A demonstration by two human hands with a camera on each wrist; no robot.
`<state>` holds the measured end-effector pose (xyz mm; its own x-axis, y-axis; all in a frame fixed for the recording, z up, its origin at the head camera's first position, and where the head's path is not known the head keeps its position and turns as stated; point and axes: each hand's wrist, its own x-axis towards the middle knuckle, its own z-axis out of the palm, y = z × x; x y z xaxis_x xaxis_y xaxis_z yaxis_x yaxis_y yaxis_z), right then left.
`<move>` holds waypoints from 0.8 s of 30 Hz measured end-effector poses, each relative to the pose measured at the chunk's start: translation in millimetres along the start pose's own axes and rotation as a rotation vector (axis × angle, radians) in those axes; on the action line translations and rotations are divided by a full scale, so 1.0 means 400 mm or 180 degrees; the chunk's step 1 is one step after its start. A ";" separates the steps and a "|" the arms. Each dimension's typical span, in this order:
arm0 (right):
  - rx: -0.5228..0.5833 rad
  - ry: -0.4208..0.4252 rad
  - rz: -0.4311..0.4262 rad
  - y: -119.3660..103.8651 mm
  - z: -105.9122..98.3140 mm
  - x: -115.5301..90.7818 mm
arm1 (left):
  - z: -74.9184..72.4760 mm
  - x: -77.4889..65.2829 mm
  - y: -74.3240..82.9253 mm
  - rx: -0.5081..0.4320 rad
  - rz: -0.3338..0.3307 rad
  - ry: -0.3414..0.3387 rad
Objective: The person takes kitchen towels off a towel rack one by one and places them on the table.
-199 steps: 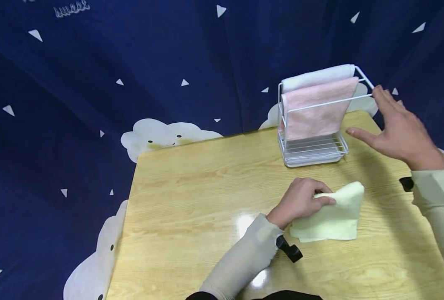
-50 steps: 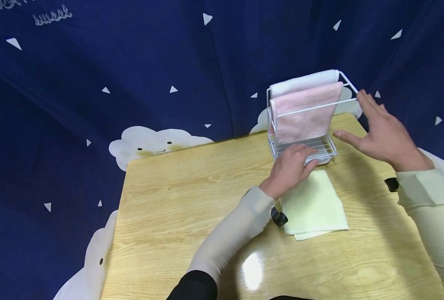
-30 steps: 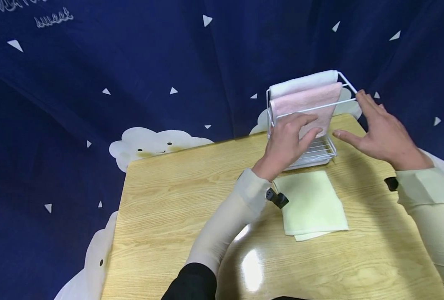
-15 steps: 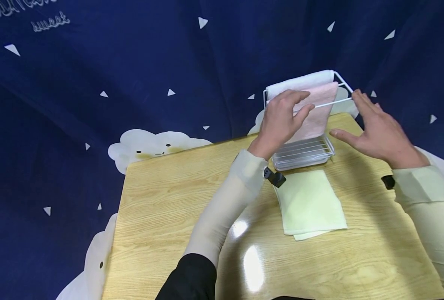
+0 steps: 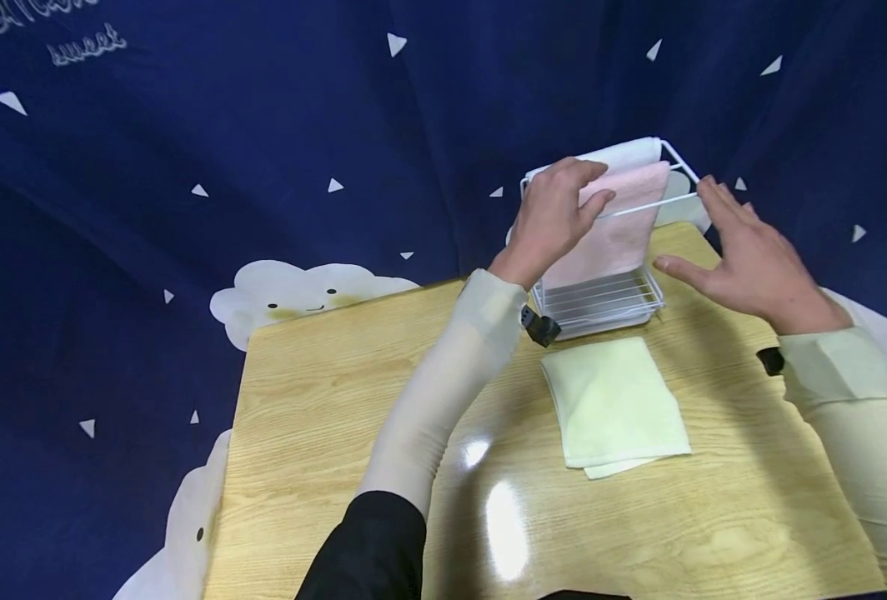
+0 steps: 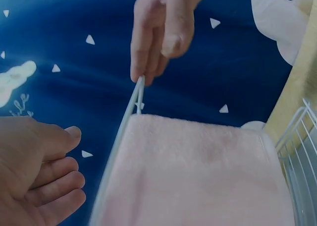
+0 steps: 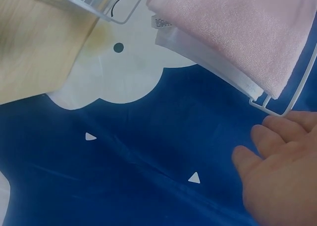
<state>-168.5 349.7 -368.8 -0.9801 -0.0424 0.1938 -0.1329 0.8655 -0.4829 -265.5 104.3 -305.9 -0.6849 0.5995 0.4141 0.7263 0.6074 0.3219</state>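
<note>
A white wire rack (image 5: pixel 601 312) stands near the table's back edge, with a pink towel (image 5: pixel 619 229) and a white towel (image 5: pixel 631 154) hung over its bars. My left hand (image 5: pixel 552 212) is at the rack's left upper side, overlapping the towels in the head view. In the left wrist view its fingers (image 6: pixel 59 184) are bent loosely beside the pink towel, with nothing between them. With fingers extended, my right hand (image 5: pixel 754 258) touches the right corner of the rack's top frame. A folded pale yellow towel (image 5: pixel 616 408) lies flat on the table in front of the rack.
The wooden table (image 5: pixel 323 433) spreads out to the left of the towel. Behind it hangs a dark blue curtain (image 5: pixel 278 108) with white triangles and cloud shapes (image 5: pixel 293 292). A wire shelf over a tray forms the rack's base.
My left hand gripped the yellow towel 6.6 seconds ago; the towel now lies released. That hand has since risen to the rack's upper left. My right hand has stayed at the rack's corner.
</note>
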 end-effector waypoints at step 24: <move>-0.0025 0.0001 -0.0010 -0.004 0.000 -0.003 | 0.037 0.079 -0.035 0.0148 -0.0337 -0.0539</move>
<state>-167.2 348.4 -368.4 -0.9797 -0.0450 0.1956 -0.1349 0.8693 -0.4756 -298.2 122.3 -310.0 -0.7602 0.6078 0.2296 0.6489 0.6927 0.3148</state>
